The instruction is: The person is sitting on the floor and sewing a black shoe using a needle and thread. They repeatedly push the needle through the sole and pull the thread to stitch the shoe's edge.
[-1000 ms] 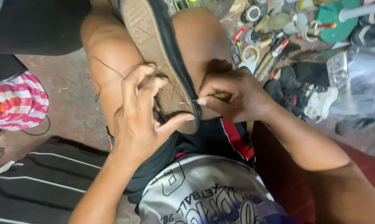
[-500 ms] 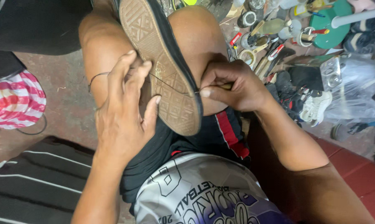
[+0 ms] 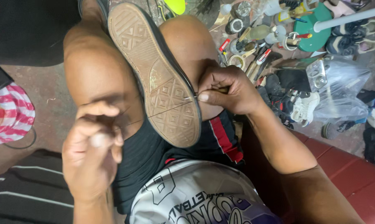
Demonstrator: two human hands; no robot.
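Tan rubber-soled black shoe [image 3: 154, 74] wedged between 2 knees; right hand [image 3: 229, 89] pinches a tool at its edge, left hand [image 3: 92, 153] pulls thin thread [image 3: 162, 110] taut. Crumpled clear plastic bag [image 3: 341, 83] lies right, on stained concrete floor [image 3: 42, 87].

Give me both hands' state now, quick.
Left hand: closed, pinching the thread.
Right hand: closed on a thin tool at the shoe edge.

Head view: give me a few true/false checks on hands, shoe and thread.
1. The shoe lies sole-up between the person's knees. True.
2. The left hand grips the shoe's heel. False: it is off the shoe, pulling a thread taut.
3. The right hand pinches at the sole's edge. True.
4. The thread runs across the sole. True.
5. The sole is bright green. False: it is tan.
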